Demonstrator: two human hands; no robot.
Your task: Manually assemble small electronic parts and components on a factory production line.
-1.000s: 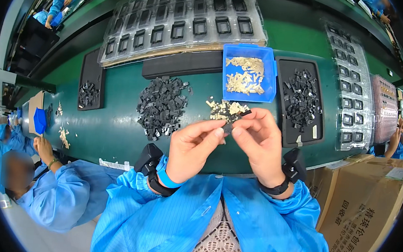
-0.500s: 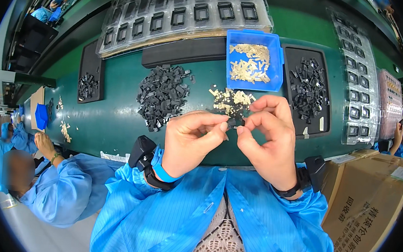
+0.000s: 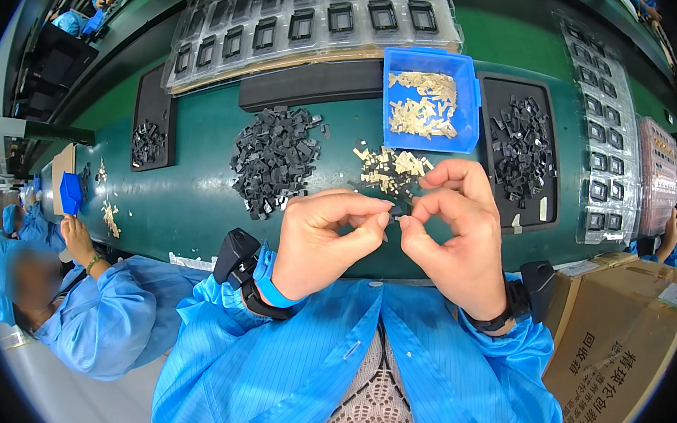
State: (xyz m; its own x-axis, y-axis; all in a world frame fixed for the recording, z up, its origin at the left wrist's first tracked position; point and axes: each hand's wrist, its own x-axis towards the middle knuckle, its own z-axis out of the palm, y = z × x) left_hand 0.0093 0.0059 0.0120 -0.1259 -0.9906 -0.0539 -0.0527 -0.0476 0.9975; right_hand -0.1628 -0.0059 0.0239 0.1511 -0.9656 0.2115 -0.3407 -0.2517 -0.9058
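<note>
A small dark plastic piece (image 3: 396,211) sits between my fingertips, partly hidden by them. My left hand (image 3: 324,242) pinches at its left side with thumb and index finger. My right hand (image 3: 463,241) is closed in a pinch on the right side of the same piece, its other fingers curled. Just beyond my fingertips lies a small pile of cream-coloured bits (image 3: 393,170) mixed with dark ones. To the left is a larger heap of black plastic pieces (image 3: 275,159).
A blue bin (image 3: 474,111) holds cream-coloured strips. Right of it, a black tray (image 3: 552,180) carries more black pieces; another black tray (image 3: 147,101) stands left. Clear trays of black frames (image 3: 342,18) line the back. A cardboard box (image 3: 623,337) stands at right; a co-worker's sleeve (image 3: 116,313) at left.
My hands have shifted very slightly, and my left fingertips now reach a little farther right over the piece. At the left, the co-worker's hand has moved up toward a blue container.
</note>
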